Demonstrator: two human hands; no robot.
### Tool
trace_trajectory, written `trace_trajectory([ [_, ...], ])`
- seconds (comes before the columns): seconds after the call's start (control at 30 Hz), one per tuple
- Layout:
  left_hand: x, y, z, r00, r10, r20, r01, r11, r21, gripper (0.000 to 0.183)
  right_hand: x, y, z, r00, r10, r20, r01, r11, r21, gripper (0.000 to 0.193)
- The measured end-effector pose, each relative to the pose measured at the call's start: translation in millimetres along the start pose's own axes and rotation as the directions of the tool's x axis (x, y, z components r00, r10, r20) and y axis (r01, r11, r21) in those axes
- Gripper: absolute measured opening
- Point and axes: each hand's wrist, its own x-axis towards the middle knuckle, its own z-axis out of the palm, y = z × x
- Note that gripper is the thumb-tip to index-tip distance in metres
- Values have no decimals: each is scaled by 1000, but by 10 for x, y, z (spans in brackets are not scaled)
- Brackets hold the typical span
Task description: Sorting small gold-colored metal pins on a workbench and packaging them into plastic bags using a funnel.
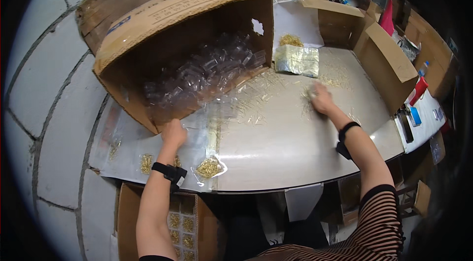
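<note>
My left hand [174, 134] is at the near lower edge of a tipped cardboard box [185, 0], its fingers curled. What it may hold is hidden. Inside the box lies a heap of small clear plastic cases [207, 66]. My right hand [321, 98] rests fingers-down on the grey tabletop [276, 147], among scattered thin gold-coloured pins [253, 96]. Its fingers are drawn together, and anything between them is too small to make out. A clear case filled with gold pins [209, 168] lies near the table's front edge, with another filled case [146, 163] farther left.
A foil-like packet [297, 61] sits at the back, before a pile of gold pins [291, 40]. Cardboard flaps [387, 59] wall the right side. Below the table, an open carton [207, 221] holds several filled cases [187, 224]. A phone [405, 127] lies at right.
</note>
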Motion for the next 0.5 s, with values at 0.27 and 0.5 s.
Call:
trace_trajectory([
  [0.27, -390, 228, -455, 964, -120, -235, -102, 654, -750, 7, -732, -1021, 7, 907, -350, 235, 383, 917, -114, 62],
  [0.5, -1458, 876, -291, 1000, -11, 3, 2, -93, -996, 13, -806, -1322, -145, 883, -442, 155, 463, 875, -141, 47],
])
